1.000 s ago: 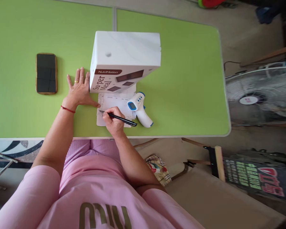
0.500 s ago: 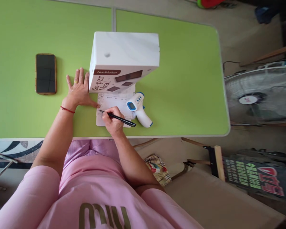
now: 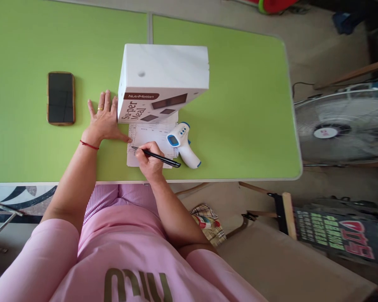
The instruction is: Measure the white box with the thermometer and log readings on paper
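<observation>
A black pen (image 3: 162,158) is in my right hand (image 3: 151,161), its tip at the left part of the paper sheets (image 3: 149,136). My left hand (image 3: 103,121) lies flat with fingers spread on the green table (image 3: 239,113); its thumb touches the left edge of the paper. Right beside its fingers stands a white box (image 3: 166,67) printed "NutriMotion Super Meal", which covers the far part of the sheets. A white and blue infrared thermometer (image 3: 184,144) lies at the right edge of the paper, partly over it.
A dark-screened phone (image 3: 61,97) in a brown case lies on the table, left of my left hand. Off the table's right end stands a fan (image 3: 327,131). Below the near edge, at right, are a beige folding chair (image 3: 271,260) and a dark printed bag (image 3: 337,233).
The pen and my right hand have barely shifted. My left hand, the box and the thermometer stay in place; the view has moved slightly.
</observation>
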{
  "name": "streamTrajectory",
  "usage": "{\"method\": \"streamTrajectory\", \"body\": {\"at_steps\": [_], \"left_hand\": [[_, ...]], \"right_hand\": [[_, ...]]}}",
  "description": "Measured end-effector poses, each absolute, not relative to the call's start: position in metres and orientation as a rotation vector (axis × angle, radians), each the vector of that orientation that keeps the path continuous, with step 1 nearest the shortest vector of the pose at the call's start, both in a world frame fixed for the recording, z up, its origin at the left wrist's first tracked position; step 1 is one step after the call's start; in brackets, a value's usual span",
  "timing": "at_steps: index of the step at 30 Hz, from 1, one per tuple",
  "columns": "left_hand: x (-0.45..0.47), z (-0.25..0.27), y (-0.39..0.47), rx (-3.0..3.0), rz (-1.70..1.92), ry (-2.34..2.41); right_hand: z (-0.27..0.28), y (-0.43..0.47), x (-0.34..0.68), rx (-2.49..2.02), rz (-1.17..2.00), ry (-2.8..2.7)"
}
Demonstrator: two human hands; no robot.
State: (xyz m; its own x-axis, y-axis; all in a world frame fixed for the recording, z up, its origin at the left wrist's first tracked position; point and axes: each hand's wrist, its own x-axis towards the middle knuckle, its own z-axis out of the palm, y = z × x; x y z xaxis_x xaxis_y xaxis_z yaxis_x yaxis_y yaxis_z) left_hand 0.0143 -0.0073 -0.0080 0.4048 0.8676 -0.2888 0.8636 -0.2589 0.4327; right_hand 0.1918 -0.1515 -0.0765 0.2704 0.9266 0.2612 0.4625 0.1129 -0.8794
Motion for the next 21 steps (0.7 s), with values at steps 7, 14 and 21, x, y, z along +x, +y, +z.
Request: {"method": "streamTrajectory", "body": {"at_steps": [7,14,21], "left_hand": [[0.0147,-0.0049,-0.0087,2.117,0.022,1.462],[0.0143,-0.0065,-0.0077,2.123,0.022,1.459],[0.0137,-0.009,-0.0071,2.122,0.032,1.451]], "right_hand": [[-0.0793,-0.1513,0.1916,-1.525,0.474,-1.359],[-0.0792,-0.1511,0.1921,-1.453,0.51,-1.354],[-0.0805,-0.1522,0.1929,-1.451,0.507,-1.34]]}}
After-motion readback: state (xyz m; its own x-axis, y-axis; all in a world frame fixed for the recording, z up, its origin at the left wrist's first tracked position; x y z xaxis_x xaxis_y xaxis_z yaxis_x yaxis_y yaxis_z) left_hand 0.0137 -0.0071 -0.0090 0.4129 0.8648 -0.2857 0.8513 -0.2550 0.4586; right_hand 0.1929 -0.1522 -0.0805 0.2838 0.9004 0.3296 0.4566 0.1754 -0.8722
